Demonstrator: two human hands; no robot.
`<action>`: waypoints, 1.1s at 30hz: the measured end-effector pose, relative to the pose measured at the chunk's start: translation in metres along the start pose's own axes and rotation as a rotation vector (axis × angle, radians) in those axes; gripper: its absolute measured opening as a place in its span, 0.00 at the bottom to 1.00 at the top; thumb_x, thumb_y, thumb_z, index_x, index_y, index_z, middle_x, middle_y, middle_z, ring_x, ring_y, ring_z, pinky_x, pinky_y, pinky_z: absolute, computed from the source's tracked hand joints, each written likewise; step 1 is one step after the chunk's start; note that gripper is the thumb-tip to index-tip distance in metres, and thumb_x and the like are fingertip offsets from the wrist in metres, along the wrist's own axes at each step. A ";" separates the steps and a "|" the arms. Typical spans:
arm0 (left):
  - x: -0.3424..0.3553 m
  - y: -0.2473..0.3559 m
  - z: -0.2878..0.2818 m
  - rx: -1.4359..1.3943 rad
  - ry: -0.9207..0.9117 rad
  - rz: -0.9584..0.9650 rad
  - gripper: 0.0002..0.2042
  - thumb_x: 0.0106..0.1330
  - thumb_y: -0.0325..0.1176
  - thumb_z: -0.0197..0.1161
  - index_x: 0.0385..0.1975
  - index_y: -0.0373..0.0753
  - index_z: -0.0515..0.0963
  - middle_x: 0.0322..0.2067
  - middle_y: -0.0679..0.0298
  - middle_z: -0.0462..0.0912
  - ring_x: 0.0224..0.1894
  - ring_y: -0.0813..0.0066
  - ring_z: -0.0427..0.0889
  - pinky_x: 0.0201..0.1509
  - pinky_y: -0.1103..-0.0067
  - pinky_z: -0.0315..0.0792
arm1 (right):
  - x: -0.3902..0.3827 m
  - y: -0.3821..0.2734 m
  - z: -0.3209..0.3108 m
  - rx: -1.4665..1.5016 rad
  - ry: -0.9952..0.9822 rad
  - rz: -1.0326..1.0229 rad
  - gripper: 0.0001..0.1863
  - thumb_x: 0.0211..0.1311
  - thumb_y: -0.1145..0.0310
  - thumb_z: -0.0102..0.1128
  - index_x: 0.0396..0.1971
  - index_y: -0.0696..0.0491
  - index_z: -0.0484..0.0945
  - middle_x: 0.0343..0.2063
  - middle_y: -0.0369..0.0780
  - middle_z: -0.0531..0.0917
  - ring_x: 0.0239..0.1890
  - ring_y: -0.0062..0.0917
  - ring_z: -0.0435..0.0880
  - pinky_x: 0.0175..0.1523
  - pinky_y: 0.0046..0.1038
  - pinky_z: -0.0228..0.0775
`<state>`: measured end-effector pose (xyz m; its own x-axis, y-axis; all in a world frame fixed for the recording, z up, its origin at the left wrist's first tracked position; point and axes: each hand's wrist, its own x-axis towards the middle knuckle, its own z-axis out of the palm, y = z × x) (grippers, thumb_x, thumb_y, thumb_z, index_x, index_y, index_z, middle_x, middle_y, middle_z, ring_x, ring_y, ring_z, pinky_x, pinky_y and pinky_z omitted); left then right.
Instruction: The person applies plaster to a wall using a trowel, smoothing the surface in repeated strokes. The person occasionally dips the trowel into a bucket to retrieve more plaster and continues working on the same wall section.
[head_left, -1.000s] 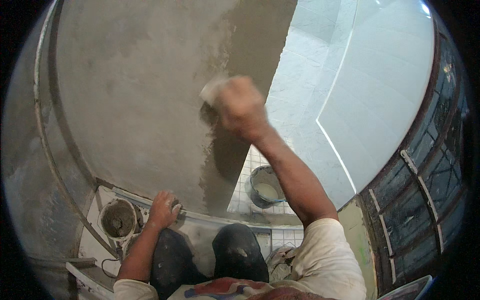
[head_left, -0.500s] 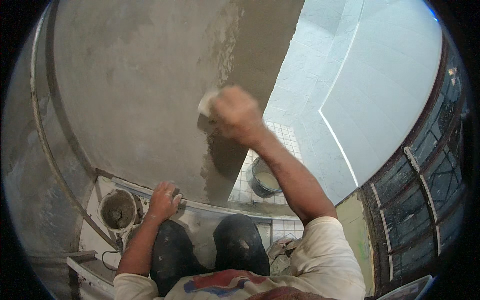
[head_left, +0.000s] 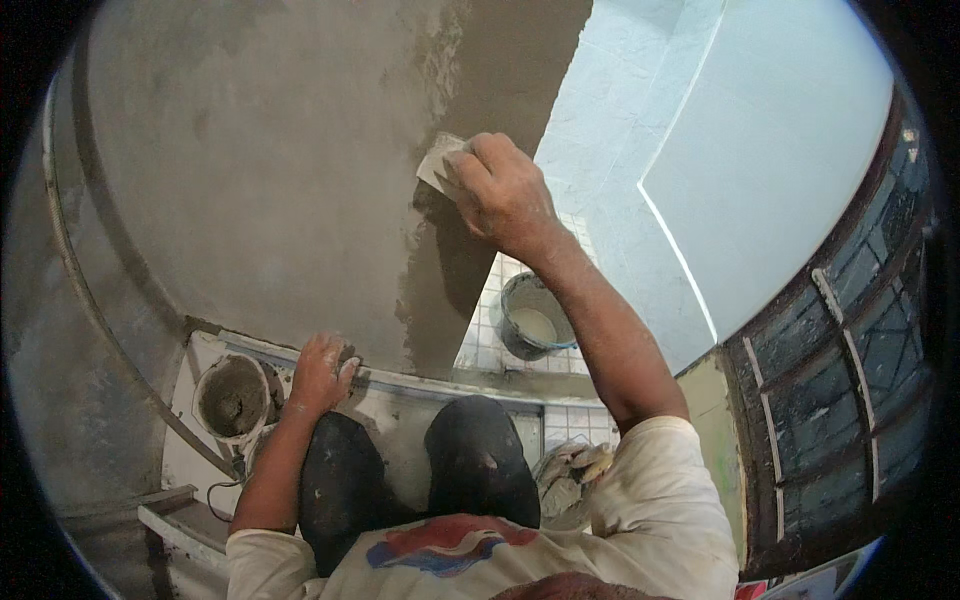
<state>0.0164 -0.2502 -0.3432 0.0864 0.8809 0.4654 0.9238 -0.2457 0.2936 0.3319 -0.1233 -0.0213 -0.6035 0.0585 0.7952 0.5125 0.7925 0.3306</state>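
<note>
My right hand (head_left: 503,190) is raised against a grey plastered wall (head_left: 260,180) and grips a pale sponge float (head_left: 437,163) pressed flat on the wet, darker strip of plaster. My left hand (head_left: 320,372) rests low on the ledge at the wall's foot, fingers curled on the edge, holding nothing that I can see. A bucket of grey mortar (head_left: 232,396) stands just left of that hand. My dark-trousered knees are bent below both hands.
A second bucket (head_left: 535,318) with pale liquid sits on the white tiled floor (head_left: 490,330) below my right forearm. White walls rise at the right, beside a dark framed window (head_left: 850,380). A thin pipe (head_left: 90,300) curves down the left side.
My right hand has slid the float a little higher along the wet strip. The left hand stays on the ledge.
</note>
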 end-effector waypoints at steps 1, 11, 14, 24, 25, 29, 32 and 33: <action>-0.006 -0.007 -0.004 0.000 -0.019 -0.028 0.22 0.71 0.39 0.74 0.59 0.32 0.82 0.63 0.39 0.81 0.69 0.35 0.75 0.77 0.52 0.68 | 0.003 0.002 -0.003 -0.043 0.103 -0.019 0.18 0.45 0.79 0.70 0.40 0.56 0.79 0.41 0.48 0.80 0.44 0.47 0.83 0.47 0.47 0.80; 0.005 0.013 -0.017 -0.037 -0.099 -0.016 0.24 0.70 0.37 0.74 0.62 0.33 0.80 0.65 0.40 0.80 0.71 0.35 0.74 0.78 0.52 0.68 | -0.003 0.013 0.018 -0.149 0.348 -0.016 0.19 0.45 0.77 0.67 0.43 0.58 0.81 0.37 0.50 0.80 0.41 0.48 0.83 0.45 0.49 0.77; 0.007 0.019 -0.021 -0.055 -0.103 -0.055 0.24 0.71 0.38 0.73 0.62 0.33 0.80 0.66 0.40 0.79 0.71 0.35 0.74 0.78 0.51 0.68 | -0.030 -0.018 0.049 -0.006 0.102 -0.023 0.15 0.46 0.77 0.67 0.38 0.55 0.80 0.35 0.46 0.79 0.40 0.45 0.84 0.42 0.47 0.79; 0.011 0.021 -0.025 -0.107 -0.090 -0.014 0.24 0.71 0.41 0.74 0.61 0.33 0.81 0.62 0.43 0.81 0.67 0.36 0.77 0.74 0.51 0.70 | 0.098 0.069 -0.046 -0.431 0.530 -0.110 0.17 0.55 0.73 0.69 0.46 0.53 0.85 0.37 0.47 0.82 0.40 0.45 0.84 0.47 0.46 0.79; 0.011 0.019 -0.025 -0.101 -0.068 -0.013 0.24 0.71 0.40 0.74 0.61 0.33 0.81 0.62 0.42 0.81 0.67 0.36 0.77 0.74 0.51 0.70 | 0.085 0.052 -0.016 -0.306 0.453 0.047 0.16 0.54 0.73 0.68 0.45 0.53 0.85 0.36 0.46 0.81 0.40 0.45 0.83 0.46 0.47 0.79; 0.005 0.016 -0.015 -0.054 -0.022 -0.032 0.23 0.71 0.40 0.74 0.60 0.33 0.81 0.62 0.41 0.82 0.67 0.35 0.78 0.74 0.51 0.70 | -0.002 -0.047 0.107 -0.083 0.119 0.023 0.14 0.53 0.69 0.74 0.38 0.54 0.81 0.35 0.46 0.79 0.40 0.43 0.83 0.41 0.45 0.79; -0.002 0.013 -0.018 -0.019 -0.021 -0.048 0.23 0.71 0.40 0.73 0.61 0.33 0.81 0.61 0.41 0.82 0.66 0.34 0.78 0.74 0.51 0.70 | -0.057 -0.102 0.139 0.125 -0.082 0.080 0.13 0.56 0.74 0.67 0.42 0.57 0.83 0.38 0.48 0.82 0.45 0.44 0.85 0.43 0.45 0.79; -0.002 0.008 -0.020 -0.008 -0.008 -0.055 0.23 0.71 0.40 0.73 0.61 0.33 0.81 0.62 0.41 0.82 0.67 0.34 0.78 0.74 0.50 0.70 | -0.063 -0.106 0.136 0.151 -0.085 0.104 0.13 0.56 0.74 0.67 0.42 0.58 0.83 0.38 0.48 0.82 0.45 0.44 0.85 0.44 0.45 0.79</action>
<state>0.0165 -0.2622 -0.3249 0.0383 0.8961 0.4421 0.9244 -0.1999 0.3250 0.2321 -0.1284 -0.1755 -0.6049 0.1904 0.7732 0.4806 0.8615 0.1638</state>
